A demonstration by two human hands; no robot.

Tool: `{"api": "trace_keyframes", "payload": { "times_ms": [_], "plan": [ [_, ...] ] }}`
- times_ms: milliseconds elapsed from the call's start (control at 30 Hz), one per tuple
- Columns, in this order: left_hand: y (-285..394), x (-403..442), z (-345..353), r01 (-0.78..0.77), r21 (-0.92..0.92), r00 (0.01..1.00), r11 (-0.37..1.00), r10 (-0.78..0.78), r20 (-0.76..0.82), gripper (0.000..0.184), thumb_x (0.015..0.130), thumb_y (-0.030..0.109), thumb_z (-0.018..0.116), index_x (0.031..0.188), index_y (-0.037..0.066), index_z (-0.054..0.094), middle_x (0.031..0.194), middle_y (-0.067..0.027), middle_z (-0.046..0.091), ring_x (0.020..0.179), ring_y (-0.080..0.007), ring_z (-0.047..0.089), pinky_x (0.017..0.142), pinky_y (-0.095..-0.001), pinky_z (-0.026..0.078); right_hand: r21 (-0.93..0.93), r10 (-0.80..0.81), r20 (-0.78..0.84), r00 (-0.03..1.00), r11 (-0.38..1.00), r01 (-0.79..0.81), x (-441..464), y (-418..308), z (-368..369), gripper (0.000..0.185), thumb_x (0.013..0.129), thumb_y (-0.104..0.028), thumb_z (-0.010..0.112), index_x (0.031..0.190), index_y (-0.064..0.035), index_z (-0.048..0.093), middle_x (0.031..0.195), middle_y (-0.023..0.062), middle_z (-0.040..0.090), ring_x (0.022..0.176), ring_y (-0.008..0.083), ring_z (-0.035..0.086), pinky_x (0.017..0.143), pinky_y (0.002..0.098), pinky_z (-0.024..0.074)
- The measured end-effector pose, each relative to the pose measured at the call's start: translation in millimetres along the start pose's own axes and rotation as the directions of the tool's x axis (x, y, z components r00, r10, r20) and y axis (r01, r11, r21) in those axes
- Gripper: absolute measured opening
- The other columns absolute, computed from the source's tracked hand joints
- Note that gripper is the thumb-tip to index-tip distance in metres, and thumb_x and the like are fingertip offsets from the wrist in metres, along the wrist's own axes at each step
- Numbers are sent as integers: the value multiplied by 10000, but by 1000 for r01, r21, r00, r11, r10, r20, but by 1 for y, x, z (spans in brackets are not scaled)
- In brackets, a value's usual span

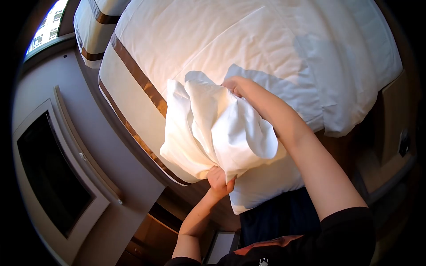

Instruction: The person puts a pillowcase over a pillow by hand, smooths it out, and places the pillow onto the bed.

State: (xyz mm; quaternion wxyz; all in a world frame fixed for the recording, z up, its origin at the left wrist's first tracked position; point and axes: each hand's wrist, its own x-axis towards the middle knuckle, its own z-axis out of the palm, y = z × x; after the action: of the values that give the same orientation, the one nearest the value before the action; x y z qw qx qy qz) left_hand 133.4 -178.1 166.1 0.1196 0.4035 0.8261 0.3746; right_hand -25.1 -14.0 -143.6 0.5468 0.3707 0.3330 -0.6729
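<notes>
A white pillowcase (199,119), bunched in loose folds with its edge curling open, is held up in front of my body. A plump white pillow (266,184) shows below the folds; how far it sits inside the case is hidden. My left hand (218,181) is closed round the gathered cloth at the lower edge. My right hand (236,85) reaches across the top and grips the far edge of the cloth, its fingers partly hidden by the folds.
Behind the cloth lies a bed with a white duvet (239,35) and a brown-striped band (137,75). A second bed (95,31) stands at the upper left by a window (48,24). A wall-mounted screen (51,173) is on the left. Wooden furniture (392,119) stands at the right.
</notes>
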Motion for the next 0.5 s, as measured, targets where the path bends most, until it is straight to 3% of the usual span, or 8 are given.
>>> {"api": "trace_keyframes", "payload": {
  "times_ms": [33, 67, 133, 200, 267, 333, 367, 500],
  "plan": [
    [4, -7, -2, -1, -31, 1000, 1000, 1, 14, 84, 615, 11, 577, 696, 21, 597, 598, -99, 535, 492, -269, 497, 477, -344, 332, -324, -205, -12, 979, 927, 190, -26, 9, 7, 309, 811, -160, 565, 1079, -10, 598, 1050, 186, 642, 886, 321, 649, 779, 441, 508],
    [6, -12, -3, -1, -62, 1000, 998, 2, 27, 90, 601, 7, 575, 688, 21, 594, 597, -96, 534, 489, -265, 496, 477, -342, 331, -626, -402, -24, 915, 720, 300, -53, 19, 14, 322, 793, -168, 576, 1074, -14, 608, 1054, 195, 640, 904, 335, 644, 795, 439, 502],
    [11, -17, -9, -8, -63, 1000, 998, 10, 27, 68, 620, 15, 553, 678, 6, 587, 604, -103, 543, 487, -265, 497, 473, -337, 343, -675, -673, 24, 739, 534, 509, -37, 62, 6, 316, 763, -190, 591, 1024, -19, 638, 1036, 209, 640, 935, 365, 628, 815, 431, 492],
    [14, -23, -22, 34, -41, 998, 999, -32, 59, 107, 736, 45, 516, 702, -14, 599, 638, -129, 576, 511, -293, 527, 486, -343, 387, -627, -759, -74, 646, 540, 562, -25, 112, -7, 296, 760, -222, 590, 968, -25, 664, 1003, 209, 646, 946, 385, 616, 813, 430, 489],
    [10, -19, -34, 51, 27, 999, 998, -52, 15, 184, 810, 99, 516, 715, -44, 584, 625, -145, 559, 494, -291, 504, 472, -342, 371, -792, -760, -80, 644, 441, 422, -31, 143, -27, 290, 773, -229, 582, 965, -27, 663, 994, 198, 650, 938, 379, 617, 805, 428, 491],
    [1, -2, -34, -15, 32, 990, 999, 19, -137, 83, 704, 6, 566, 631, 9, 528, 545, -78, 469, 431, -227, 400, 434, -314, 278, -724, -723, -52, 689, 503, 473, -45, 156, -33, 283, 780, -207, 575, 986, -27, 650, 996, 190, 648, 930, 356, 619, 799, 416, 494],
    [-3, 6, -33, -14, 79, 986, 997, 27, -166, 121, 731, 29, 577, 630, 19, 510, 545, -82, 456, 435, -239, 397, 436, -322, 282, -648, -707, -38, 707, 556, 521, -51, 157, -39, 280, 784, -195, 571, 996, -26, 643, 997, 186, 647, 926, 344, 620, 797, 410, 495],
    [-39, 42, -14, 183, 181, 954, 966, -130, -271, 195, 779, 101, 669, 704, 22, 507, 629, -102, 465, 571, -284, 434, 518, -372, 297, -41, -695, 7, 719, 718, 695, -83, 147, -61, 276, 798, -151, 556, 1036, -26, 617, 1001, 170, 643, 910, 299, 625, 786, 386, 500]
  ]
}}
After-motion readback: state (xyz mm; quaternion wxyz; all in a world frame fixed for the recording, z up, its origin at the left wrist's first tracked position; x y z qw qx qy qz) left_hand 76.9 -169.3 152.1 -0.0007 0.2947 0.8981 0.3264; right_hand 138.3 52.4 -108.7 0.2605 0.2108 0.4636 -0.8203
